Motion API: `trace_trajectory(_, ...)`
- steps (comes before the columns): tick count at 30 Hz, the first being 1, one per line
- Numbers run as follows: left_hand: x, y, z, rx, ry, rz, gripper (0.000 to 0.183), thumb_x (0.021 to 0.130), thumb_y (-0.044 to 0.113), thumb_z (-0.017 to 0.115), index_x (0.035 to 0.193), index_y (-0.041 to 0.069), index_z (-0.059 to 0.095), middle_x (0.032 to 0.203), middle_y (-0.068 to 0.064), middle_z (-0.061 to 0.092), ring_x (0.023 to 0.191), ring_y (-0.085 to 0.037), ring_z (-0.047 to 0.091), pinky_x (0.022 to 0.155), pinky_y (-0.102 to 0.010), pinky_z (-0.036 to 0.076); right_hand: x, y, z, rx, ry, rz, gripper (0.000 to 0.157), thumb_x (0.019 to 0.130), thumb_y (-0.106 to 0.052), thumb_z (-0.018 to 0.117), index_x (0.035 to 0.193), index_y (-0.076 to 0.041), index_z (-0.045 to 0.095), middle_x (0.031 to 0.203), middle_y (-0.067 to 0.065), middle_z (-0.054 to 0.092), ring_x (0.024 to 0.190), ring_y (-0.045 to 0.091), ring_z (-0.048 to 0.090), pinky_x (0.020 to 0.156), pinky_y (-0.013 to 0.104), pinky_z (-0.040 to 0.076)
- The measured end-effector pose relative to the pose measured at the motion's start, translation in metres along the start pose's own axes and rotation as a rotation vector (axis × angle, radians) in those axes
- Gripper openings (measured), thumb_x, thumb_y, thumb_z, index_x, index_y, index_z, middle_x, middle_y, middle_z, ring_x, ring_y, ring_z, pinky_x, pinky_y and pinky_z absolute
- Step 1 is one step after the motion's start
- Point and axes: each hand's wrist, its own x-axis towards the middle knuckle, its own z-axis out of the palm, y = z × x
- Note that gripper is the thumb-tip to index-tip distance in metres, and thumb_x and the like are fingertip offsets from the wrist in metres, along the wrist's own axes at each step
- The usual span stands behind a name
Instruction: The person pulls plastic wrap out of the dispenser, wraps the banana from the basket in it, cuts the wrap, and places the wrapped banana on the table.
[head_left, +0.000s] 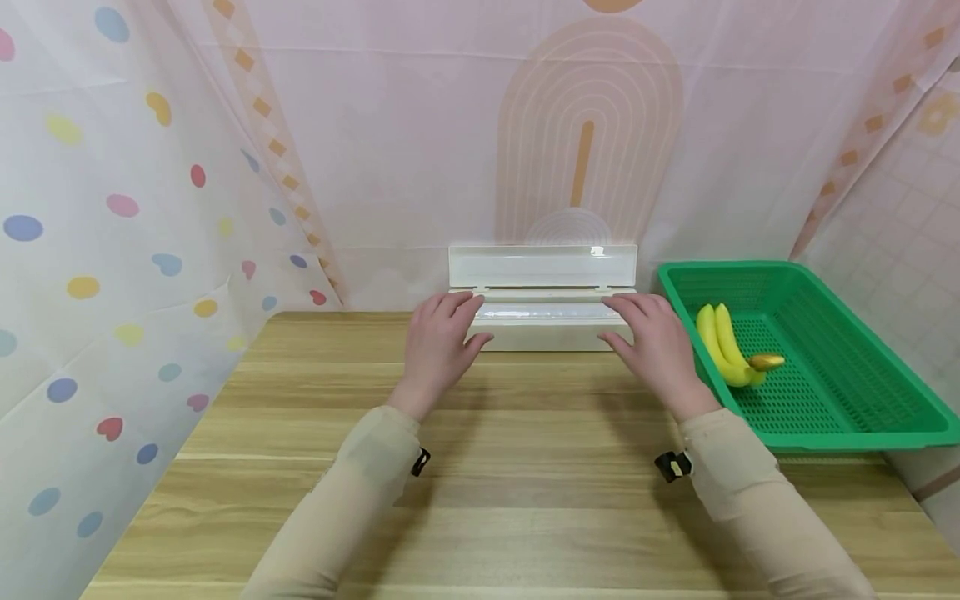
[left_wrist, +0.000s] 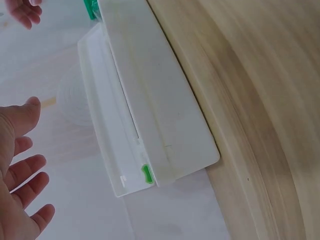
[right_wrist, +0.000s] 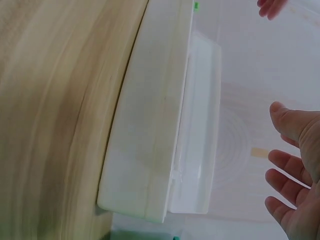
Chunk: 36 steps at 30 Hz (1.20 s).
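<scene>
A long white cling film dispenser [head_left: 543, 338] stands at the back of the table with its lid [head_left: 517, 267] raised against the wall. A shiny clear roll [head_left: 542, 312] shows inside. My left hand [head_left: 441, 343] hovers at its left end, thumb and fingers apart and holding nothing. Over the right end is my right hand [head_left: 656, 342], likewise bare with its fingers spread. Both wrist views show a gap between fingers and box. In the left wrist view a small green slider [left_wrist: 147, 174] sits by the dispenser's end.
At the right, a green plastic basket [head_left: 832, 440] holds yellow bananas [head_left: 722, 346] near its left wall. Pale patterned cloth [head_left: 390, 150] hangs behind and to both sides of the wood-grain table [head_left: 525, 467].
</scene>
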Motion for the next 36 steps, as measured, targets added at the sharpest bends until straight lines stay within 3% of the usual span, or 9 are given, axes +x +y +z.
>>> trace_trajectory(16, 0.004, -0.009, 0.01, -0.041, -0.171, -0.133, 0.049, 0.079, 0.019, 0.085, 0.122, 0.004, 0.068, 0.121, -0.012, 0.067, 0.113, -0.032, 0.058, 0.098, -0.046, 0.046, 0.015, 0.019, 0.003, 0.012, -0.157, 0.112, 0.045, 0.086, -0.009, 0.078, 0.128, -0.003, 0.063, 0.126, 0.02, 0.062, 0.118, 0.042, 0.051, 0.101, 0.054, 0.041)
trace_trajectory(25, 0.006, -0.017, 0.02, -0.014, -0.27, -0.201, 0.048, 0.083, 0.022, 0.082, 0.125, 0.006, 0.066, 0.124, -0.012, 0.066, 0.115, -0.031, 0.057, 0.1, -0.045, 0.044, 0.016, 0.03, 0.014, -0.024, -0.273, 0.185, 0.041, 0.089, -0.008, 0.074, 0.128, -0.003, 0.063, 0.126, 0.021, 0.061, 0.119, 0.043, 0.05, 0.101, 0.055, 0.041)
trace_trajectory(36, 0.007, -0.023, 0.032, -0.002, -0.343, -0.24, 0.046, 0.086, 0.023, 0.078, 0.127, 0.007, 0.065, 0.125, -0.011, 0.066, 0.116, -0.031, 0.057, 0.101, -0.044, 0.043, 0.017, 0.04, 0.023, -0.05, -0.319, 0.186, 0.037, 0.091, -0.005, 0.07, 0.127, -0.003, 0.064, 0.125, 0.02, 0.062, 0.12, 0.041, 0.051, 0.101, 0.054, 0.042)
